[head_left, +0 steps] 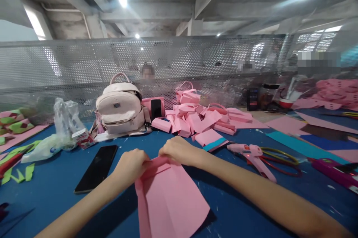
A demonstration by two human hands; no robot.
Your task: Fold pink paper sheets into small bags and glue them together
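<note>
Pink paper sheet (170, 197) lying flat on the blue worktop (56, 186), directly before us, its far edge rolled or folded up under both hands. We see the left hand (131, 163) closed over the left part of that raised edge and the right hand (180, 150) closed over the right part, just beside it; the fingers of each are curled and pressed together on the paper, pinching the fold, though the fingertips themselves are hidden beneath the knuckles. Creases run lengthwise down the sheet, and one long side already appears turned in. We judge the piece to be at an early stage: only the far edge is gathered, while most of the sheet lies open.

Beyond the hands, a heap of pink folded pieces (201, 119) suggests many units finished, one with a teal strip (215, 143). To the right lie a pink glue gun (251, 154) and scissors (279, 161); to the left a black phone (96, 169) rests face up, well apart from the sheet. Further back stand a pale backpack (120, 107) and a clear plastic bag (64, 122), with green paper scraps (16, 174) at the left margin. A perforated metal screen (179, 66) closes the far side.
</note>
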